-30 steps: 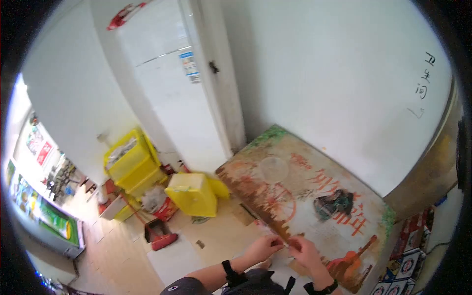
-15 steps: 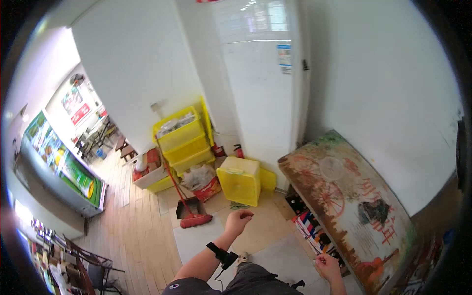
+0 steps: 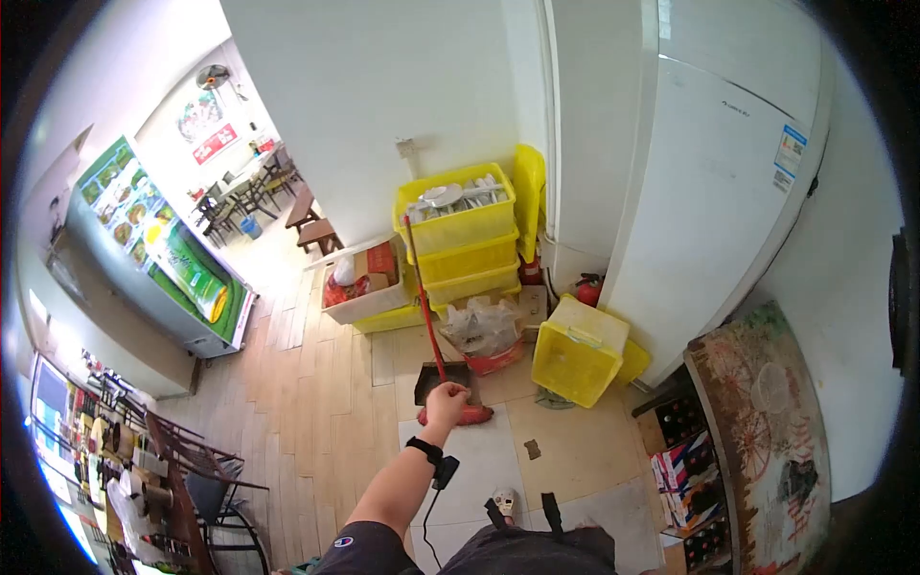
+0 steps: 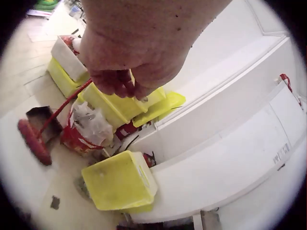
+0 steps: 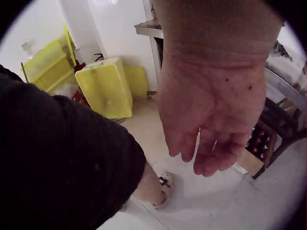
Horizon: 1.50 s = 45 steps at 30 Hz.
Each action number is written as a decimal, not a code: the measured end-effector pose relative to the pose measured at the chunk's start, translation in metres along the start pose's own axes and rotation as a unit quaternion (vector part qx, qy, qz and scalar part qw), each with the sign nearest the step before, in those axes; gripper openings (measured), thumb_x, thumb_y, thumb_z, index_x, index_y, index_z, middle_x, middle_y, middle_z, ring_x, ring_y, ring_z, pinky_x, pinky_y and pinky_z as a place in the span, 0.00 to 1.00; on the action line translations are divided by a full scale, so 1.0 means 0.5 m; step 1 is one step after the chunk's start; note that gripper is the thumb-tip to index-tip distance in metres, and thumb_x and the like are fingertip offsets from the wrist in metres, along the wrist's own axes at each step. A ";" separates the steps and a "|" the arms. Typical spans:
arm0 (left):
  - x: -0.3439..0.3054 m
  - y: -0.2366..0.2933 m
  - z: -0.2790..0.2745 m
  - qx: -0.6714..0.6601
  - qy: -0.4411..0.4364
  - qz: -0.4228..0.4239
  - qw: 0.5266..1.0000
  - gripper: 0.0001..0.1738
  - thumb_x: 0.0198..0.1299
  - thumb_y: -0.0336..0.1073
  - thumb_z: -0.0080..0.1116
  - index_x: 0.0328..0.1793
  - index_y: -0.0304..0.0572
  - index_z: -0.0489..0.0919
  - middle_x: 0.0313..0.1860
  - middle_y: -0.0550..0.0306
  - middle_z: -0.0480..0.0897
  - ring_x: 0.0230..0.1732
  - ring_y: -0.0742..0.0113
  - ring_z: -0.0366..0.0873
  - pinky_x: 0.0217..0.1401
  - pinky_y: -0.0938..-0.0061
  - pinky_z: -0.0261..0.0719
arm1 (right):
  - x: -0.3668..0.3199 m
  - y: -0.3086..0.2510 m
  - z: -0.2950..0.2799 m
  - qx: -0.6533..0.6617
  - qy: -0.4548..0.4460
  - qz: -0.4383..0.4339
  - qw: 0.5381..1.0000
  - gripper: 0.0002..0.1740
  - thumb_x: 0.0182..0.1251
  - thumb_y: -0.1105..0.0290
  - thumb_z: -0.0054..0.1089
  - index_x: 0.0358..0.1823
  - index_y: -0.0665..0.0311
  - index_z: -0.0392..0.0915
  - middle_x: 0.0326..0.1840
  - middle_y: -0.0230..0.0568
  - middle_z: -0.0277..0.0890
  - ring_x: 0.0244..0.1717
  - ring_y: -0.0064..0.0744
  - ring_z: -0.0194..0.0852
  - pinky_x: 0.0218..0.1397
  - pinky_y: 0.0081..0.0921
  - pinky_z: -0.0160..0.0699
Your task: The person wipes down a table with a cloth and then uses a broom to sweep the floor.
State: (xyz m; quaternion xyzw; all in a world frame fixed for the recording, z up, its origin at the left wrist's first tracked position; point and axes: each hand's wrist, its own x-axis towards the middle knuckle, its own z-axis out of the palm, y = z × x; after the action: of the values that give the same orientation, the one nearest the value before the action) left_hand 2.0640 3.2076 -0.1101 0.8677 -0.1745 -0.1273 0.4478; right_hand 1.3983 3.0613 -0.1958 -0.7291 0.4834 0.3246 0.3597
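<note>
My left hand (image 3: 448, 404) is held out in front with its fingers curled and the thumb against them. In the left wrist view the same hand (image 4: 132, 62) hangs over the yellow crates, and I cannot tell whether something small is between the fingertips. It overlaps a red broom (image 3: 429, 311) and a dark dustpan (image 3: 436, 372) in the head view, which stand on the floor beyond it. My right hand (image 5: 211, 120) hangs low beside the dark shorts, fingers loosely bent, nothing visible in them. The head view does not show it clearly.
Stacked yellow crates (image 3: 470, 225) with dishes on top stand by the wall. A tipped yellow crate (image 3: 575, 353) lies near the white fridge (image 3: 709, 163). At right is a painted table (image 3: 743, 422) over bottle boxes (image 3: 685, 479). Chairs (image 3: 216, 479) stand at left.
The two hands, together over the table's edge a second ago, have parted. The view has swung left; the left hand reaches forward toward the broom's side, and the right has dropped down.
</note>
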 end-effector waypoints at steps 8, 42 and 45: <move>0.200 0.022 0.019 -0.014 0.012 -0.063 0.998 0.10 0.50 0.35 0.62 0.37 0.41 0.86 0.26 0.55 0.84 0.27 0.68 0.81 0.34 0.74 0.78 | 0.166 0.079 -0.024 0.364 -0.120 0.058 0.922 0.16 0.57 0.61 0.58 0.39 0.67 0.80 0.33 0.46 0.81 0.33 0.38 0.81 0.36 0.36 0.78; 0.752 -0.207 0.289 0.211 -0.146 -0.123 0.959 0.12 0.49 0.40 0.57 0.36 0.43 0.85 0.33 0.41 0.83 0.39 0.45 0.82 0.44 0.60 0.79 | -0.002 -0.464 -0.292 0.597 0.056 0.255 0.758 0.03 0.64 0.75 0.53 0.35 0.65 0.76 0.26 0.38 0.77 0.23 0.28 0.74 0.23 0.24 0.71; 0.748 -0.189 0.298 0.228 -0.169 -0.168 0.944 0.11 0.49 0.38 0.56 0.34 0.45 0.86 0.33 0.43 0.83 0.39 0.46 0.82 0.44 0.60 0.79 | -0.007 -0.476 -0.318 0.361 0.044 0.226 0.904 0.05 0.63 0.75 0.56 0.39 0.67 0.76 0.31 0.38 0.78 0.33 0.29 0.78 0.36 0.26 0.79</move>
State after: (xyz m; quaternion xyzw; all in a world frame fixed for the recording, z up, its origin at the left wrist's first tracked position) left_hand 2.3649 2.9935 -0.2963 0.9288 -0.1241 -0.3024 0.1745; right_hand 1.6405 2.9949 -0.0588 -0.4339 0.7346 0.1679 0.4939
